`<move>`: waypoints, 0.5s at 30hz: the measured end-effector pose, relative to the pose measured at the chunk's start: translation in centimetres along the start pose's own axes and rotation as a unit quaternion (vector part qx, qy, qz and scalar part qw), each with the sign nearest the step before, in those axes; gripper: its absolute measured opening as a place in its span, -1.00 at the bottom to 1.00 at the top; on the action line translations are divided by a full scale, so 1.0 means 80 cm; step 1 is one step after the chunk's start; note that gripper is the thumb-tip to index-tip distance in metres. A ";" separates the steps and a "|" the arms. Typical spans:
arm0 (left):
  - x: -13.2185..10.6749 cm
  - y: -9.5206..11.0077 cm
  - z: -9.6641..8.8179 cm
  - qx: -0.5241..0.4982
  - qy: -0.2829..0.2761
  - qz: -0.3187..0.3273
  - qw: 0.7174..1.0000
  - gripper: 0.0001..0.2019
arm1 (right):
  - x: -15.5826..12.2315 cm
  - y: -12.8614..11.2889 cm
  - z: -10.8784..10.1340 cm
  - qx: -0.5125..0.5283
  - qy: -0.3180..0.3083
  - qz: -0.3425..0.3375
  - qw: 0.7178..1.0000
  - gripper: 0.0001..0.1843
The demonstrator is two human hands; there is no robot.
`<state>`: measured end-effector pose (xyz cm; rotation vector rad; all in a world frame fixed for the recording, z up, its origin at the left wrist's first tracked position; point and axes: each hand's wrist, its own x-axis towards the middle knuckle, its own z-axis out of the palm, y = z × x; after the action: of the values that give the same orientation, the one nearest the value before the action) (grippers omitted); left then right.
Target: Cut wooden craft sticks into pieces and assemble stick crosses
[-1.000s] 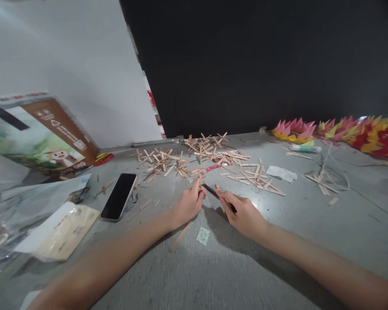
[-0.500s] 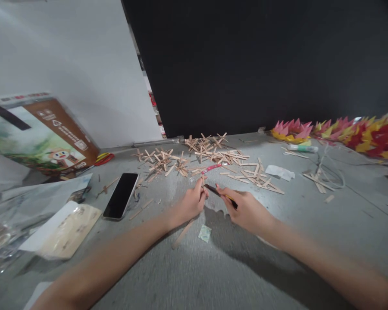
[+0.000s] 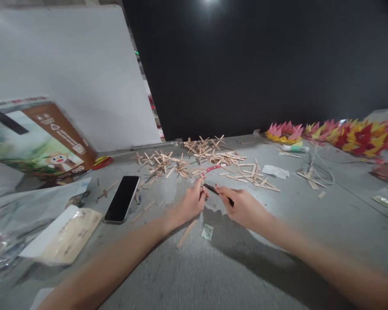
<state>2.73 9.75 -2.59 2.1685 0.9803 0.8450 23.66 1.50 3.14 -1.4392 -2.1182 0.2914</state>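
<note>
My left hand [image 3: 193, 201] is closed near the middle of the table, pinching a small wooden craft stick [image 3: 202, 177] that points up and away. In my right hand [image 3: 244, 207] is a utility knife [image 3: 224, 196] with a dark blade and a yellow-and-black handle. Its tip points left, right at the craft stick by my left fingers; whether it touches the wood I cannot tell. Under my left wrist lies a loose craft stick [image 3: 186, 234]. A small pale green printed packet [image 3: 207, 232] rests on the table between my forearms.
Beyond my hands lie heaps of craft sticks [image 3: 163, 163] and a red strip [image 3: 211, 169]. A phone [image 3: 122, 199], a plastic-wrapped pack [image 3: 73, 236] and a printed bag [image 3: 48, 142] are left. Rightward are a glue stick [image 3: 295, 148], cable [image 3: 332, 172] and paper flowers [image 3: 358, 135].
The view has tilted and shifted slightly. Both hands keep their grips, and the knife stays close to the craft stick, with hardly any movement between them.
</note>
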 end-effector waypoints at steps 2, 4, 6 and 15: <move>-0.001 0.001 0.000 0.003 -0.013 0.007 1.000 -0.53 | 0.011 -0.005 -0.023 -0.028 -0.043 0.003 0.999 -0.63; 0.000 0.002 0.000 0.005 -0.017 0.013 1.000 -0.53 | 0.017 -0.005 -0.033 -0.031 -0.054 0.002 0.998 -0.65; 0.002 0.005 -0.001 -0.007 -0.009 0.001 1.000 -0.55 | 0.016 -0.002 -0.024 -0.009 -0.036 0.012 0.999 -0.67; 0.006 0.008 -0.007 -0.012 -0.017 -0.016 1.000 -0.60 | 0.009 0.005 0.002 0.028 -0.002 0.018 0.999 -0.67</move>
<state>2.84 9.97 -1.65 2.1346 0.9803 0.7980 23.74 2.32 3.05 -1.4465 -2.0725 0.3630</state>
